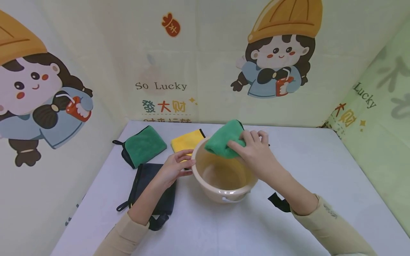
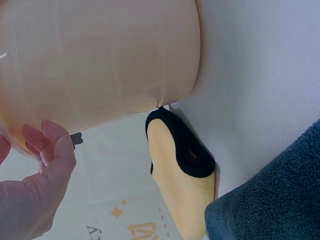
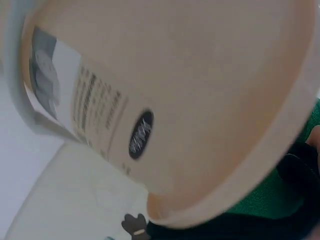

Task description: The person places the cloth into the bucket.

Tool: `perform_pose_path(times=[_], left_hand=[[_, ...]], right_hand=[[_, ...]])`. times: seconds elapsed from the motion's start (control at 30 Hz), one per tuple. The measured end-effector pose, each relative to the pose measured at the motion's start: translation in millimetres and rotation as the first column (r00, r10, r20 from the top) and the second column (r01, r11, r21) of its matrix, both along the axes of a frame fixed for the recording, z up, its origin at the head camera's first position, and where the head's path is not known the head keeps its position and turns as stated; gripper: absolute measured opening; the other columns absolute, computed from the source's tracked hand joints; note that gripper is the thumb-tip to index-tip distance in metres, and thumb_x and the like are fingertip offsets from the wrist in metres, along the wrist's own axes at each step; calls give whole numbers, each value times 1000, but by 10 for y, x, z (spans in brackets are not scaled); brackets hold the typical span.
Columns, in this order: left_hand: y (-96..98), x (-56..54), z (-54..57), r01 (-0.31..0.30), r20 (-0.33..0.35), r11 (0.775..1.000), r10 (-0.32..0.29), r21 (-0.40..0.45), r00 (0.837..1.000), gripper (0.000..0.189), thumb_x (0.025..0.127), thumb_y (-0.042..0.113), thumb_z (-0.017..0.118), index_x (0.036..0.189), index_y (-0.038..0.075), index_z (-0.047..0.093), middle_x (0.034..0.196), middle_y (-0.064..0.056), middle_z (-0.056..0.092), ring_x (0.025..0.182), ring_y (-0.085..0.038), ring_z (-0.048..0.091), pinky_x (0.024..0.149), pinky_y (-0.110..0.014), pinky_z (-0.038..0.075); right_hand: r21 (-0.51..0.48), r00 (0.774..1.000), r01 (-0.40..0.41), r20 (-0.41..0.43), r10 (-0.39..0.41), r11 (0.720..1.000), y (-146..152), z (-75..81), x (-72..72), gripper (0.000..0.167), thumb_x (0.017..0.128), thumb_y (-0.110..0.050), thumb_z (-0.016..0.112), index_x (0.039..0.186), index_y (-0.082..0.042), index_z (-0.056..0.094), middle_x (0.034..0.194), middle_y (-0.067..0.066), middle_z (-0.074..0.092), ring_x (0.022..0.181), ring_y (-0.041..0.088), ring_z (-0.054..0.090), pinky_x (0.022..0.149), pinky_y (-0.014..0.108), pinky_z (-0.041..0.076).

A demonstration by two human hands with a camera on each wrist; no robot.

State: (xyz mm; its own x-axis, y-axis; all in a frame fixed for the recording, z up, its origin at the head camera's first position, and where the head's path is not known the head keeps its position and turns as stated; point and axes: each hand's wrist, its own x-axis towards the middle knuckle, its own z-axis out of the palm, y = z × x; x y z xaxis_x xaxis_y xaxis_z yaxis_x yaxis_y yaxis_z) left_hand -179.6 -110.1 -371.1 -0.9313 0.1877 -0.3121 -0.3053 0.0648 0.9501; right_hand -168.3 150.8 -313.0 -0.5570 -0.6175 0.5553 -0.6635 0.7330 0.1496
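A beige bucket (image 1: 208, 190) stands on the white table, its opening facing up. My left hand (image 1: 175, 168) holds the bucket's left rim; in the left wrist view its bent fingers (image 2: 62, 150) lie against the bucket wall. Above the far side of the opening, my right hand (image 1: 256, 153) grips a folded green towel (image 1: 224, 140) with thumb and fingers. The right wrist view shows the bucket's labelled side (image 3: 100, 110), with part of the green towel (image 3: 272, 197) beyond its rim.
Left of the bucket lie another green towel (image 1: 145, 144) with black edging, a yellow towel (image 1: 184, 141) behind the left hand, and a dark blue towel (image 1: 152, 185) partly under the left forearm. A black strap-like piece (image 1: 278, 202) shows beside the right forearm. Printed cloth walls (image 1: 211, 89) border the table.
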Motion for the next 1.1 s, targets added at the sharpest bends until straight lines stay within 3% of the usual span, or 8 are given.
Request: perform_pose_path(times=[0.13, 0.57, 0.87, 1.1], left_hand=[[-4, -2, -9, 5, -9, 1000, -5, 5, 1000, 48, 86, 15, 63, 131, 12, 47, 118, -21, 53, 87, -19, 62, 80, -35, 52], [-14, -35, -2, -7, 3, 1000, 7, -1, 1000, 50, 84, 18, 66, 130, 12, 48, 110, -14, 57, 86, -19, 62, 79, -36, 52], [-9, -46, 9, -23, 28, 1000, 24, -6, 999, 47, 85, 16, 65, 129, 15, 49, 110, -12, 56, 89, -20, 62, 79, -35, 52], [-11, -54, 17, -21, 27, 1000, 21, -6, 999, 46, 85, 15, 64, 129, 15, 49, 108, -12, 56, 88, -20, 62, 79, -35, 52]], right_hand=[[47, 997, -16, 77, 12, 999, -77, -79, 11, 38, 73, -9, 75, 104, -20, 56, 93, 12, 43, 87, 30, 42, 79, 50, 32], [150, 967, -121, 239, 83, 981, -207, -357, -147, 27, 81, -26, 70, 103, -26, 54, 90, 4, 47, 86, 22, 44, 80, 45, 36], [252, 909, -167, 414, 50, 953, -268, -377, -205, 27, 83, -25, 66, 107, -27, 53, 97, 4, 48, 89, 22, 44, 76, 41, 35], [310, 855, -208, 519, 18, 928, -325, -360, -239, 25, 87, -27, 61, 111, -29, 53, 104, 6, 50, 96, 24, 45, 79, 44, 37]])
